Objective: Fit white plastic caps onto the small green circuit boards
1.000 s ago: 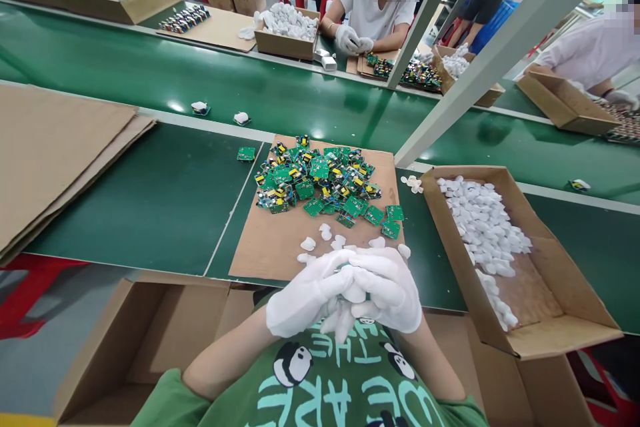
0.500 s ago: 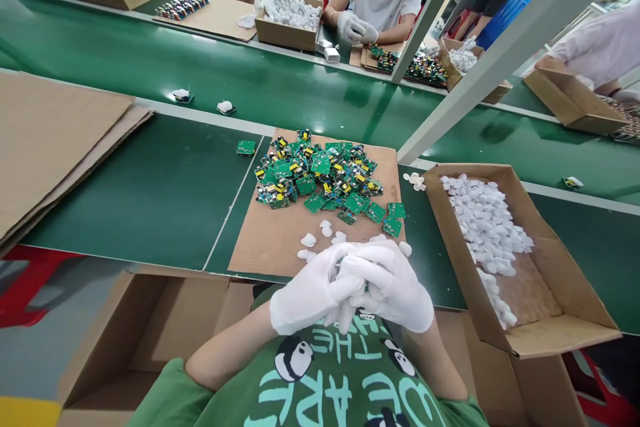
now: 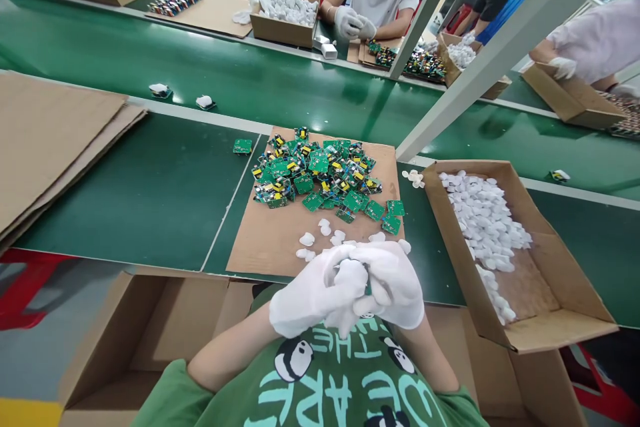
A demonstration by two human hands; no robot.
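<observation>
White-gloved, my left hand (image 3: 311, 295) and my right hand (image 3: 399, 285) meet in front of my chest, fingers closed around a small circuit board (image 3: 369, 287). Only a sliver of its green edge and some white at the top show; the gloves hide the rest. Just beyond my fingers, several small white pieces (image 3: 307, 239) lie on a cardboard sheet (image 3: 260, 240). Farther up that sheet is a heap of green circuit boards (image 3: 319, 161) with yellow and black parts.
To my right, an open cardboard box (image 3: 543, 293) holds many white pieces. A green conveyor belt (image 3: 280, 97) crosses ahead, carrying a few boards topped with white. A slanted metal post (image 3: 480, 73) rises at right. Stacked cardboard (image 3: 55, 140) lies left. Co-workers sit across the belt.
My right hand has shifted slightly and its fingers have drawn back, so white at the top and a green edge show between the gloves. Boards on the belt have moved left.
</observation>
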